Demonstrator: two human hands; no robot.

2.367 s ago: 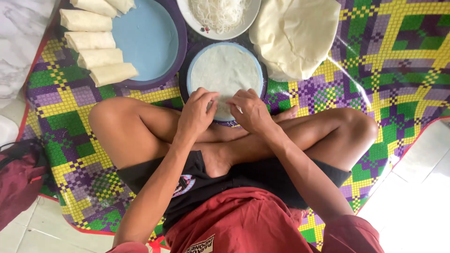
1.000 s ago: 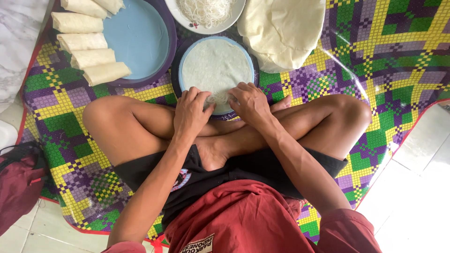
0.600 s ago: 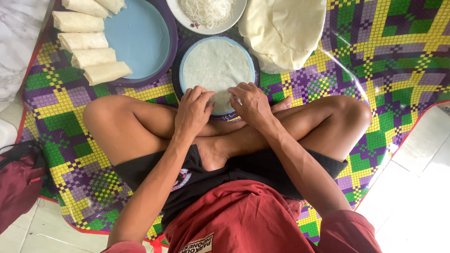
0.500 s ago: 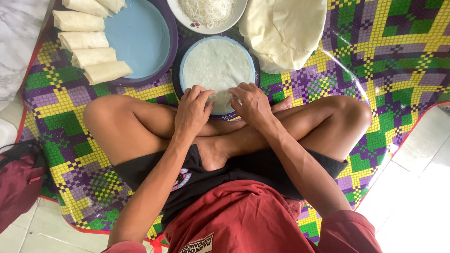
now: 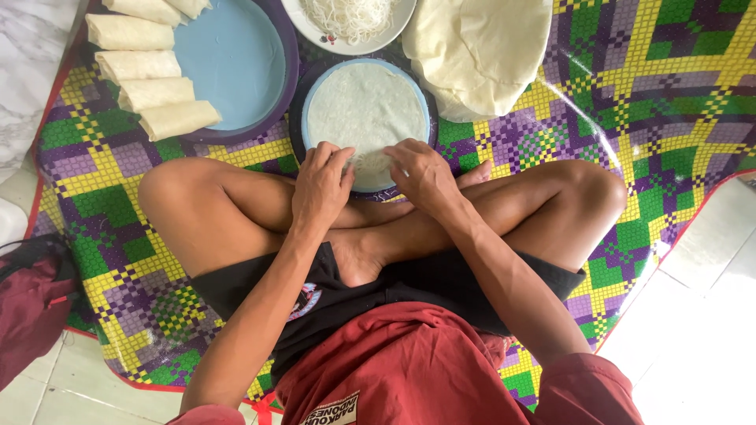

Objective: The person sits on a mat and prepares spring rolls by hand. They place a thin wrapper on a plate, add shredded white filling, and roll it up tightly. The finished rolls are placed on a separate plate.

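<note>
A thin white wrapper (image 5: 366, 106) lies flat on a small blue plate (image 5: 310, 101) in front of my crossed legs. A little heap of white noodles (image 5: 370, 163) sits on the wrapper's near edge. My left hand (image 5: 321, 187) and my right hand (image 5: 424, 175) rest at that near edge, one on each side of the heap, fingers curled over the wrapper's rim.
A large blue plate (image 5: 236, 63) at the left holds several finished rolls (image 5: 150, 94). A white bowl of noodles (image 5: 350, 17) stands behind the small plate. A stack of wrappers (image 5: 480, 51) lies at the right. A chequered mat (image 5: 630, 94) covers the floor; a dark red bag (image 5: 31, 307) lies far left.
My hands stay at the wrapper's near edge, with the fingers shifted a little around the noodle heap. The view has barely moved.
</note>
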